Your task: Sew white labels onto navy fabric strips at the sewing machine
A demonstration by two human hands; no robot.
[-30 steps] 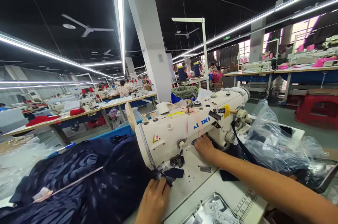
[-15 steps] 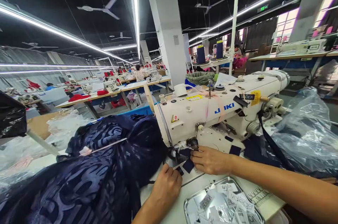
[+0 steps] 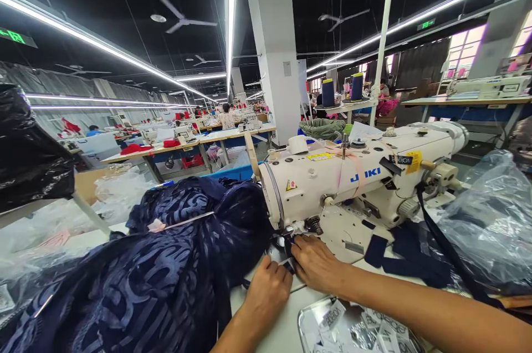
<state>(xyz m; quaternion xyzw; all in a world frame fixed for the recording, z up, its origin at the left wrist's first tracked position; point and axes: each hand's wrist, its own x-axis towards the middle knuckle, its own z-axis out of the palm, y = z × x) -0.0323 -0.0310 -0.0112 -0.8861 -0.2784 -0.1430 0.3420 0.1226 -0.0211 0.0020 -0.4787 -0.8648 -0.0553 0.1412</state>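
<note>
Left hand at sewing machine; right hand alongside.

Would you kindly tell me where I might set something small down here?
A bare strip of white tabletop lies between the left hand and the metal tray. The machine bed is partly bare beyond the right hand, though scraps dot it. The left side is crowded with navy fabric, the right with dark pieces and a plastic bag.
</note>
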